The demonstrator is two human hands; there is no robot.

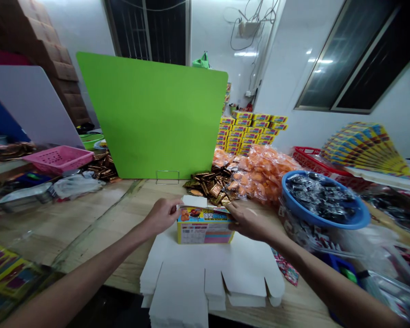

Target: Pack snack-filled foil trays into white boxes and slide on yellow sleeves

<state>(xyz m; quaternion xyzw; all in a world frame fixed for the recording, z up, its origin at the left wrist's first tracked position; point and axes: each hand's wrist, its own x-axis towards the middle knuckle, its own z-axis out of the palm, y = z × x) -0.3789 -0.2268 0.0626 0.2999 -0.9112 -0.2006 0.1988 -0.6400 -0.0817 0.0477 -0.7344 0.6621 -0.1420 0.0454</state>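
Grasping a printed box (205, 231) at both ends, the left hand (161, 216) pinches its upper corner at nine o'clock and the right hand (248, 222) closes on its end at three o'clock, fingers along the top edge. White flap (194, 201) stands up at the box's eleven o'clock. Across the upper band of the front, on blue, run bold characters beside a small colourful picture; they are too blurred to read, as is the fine print on the paler panel of pink and blue below. No brand can be made out.

From the box, at six o'clock and directly under it, lies a stack of white blanks (186, 278), without print on the upturned side. Brown packets (212, 184) are heaped at twelve, orange packs (259, 175) in clear wrap between one and two. Yellow boxes (249, 130) are piled at one o'clock, their lettering too small to read. Toward three sits a blue basin (362, 218) of dark wrapped pieces, and at two a fanned row of printed cartons (365, 146). Green board (157, 118), plain, stands at eleven; a pink basket (59, 159) sits between nine and ten.
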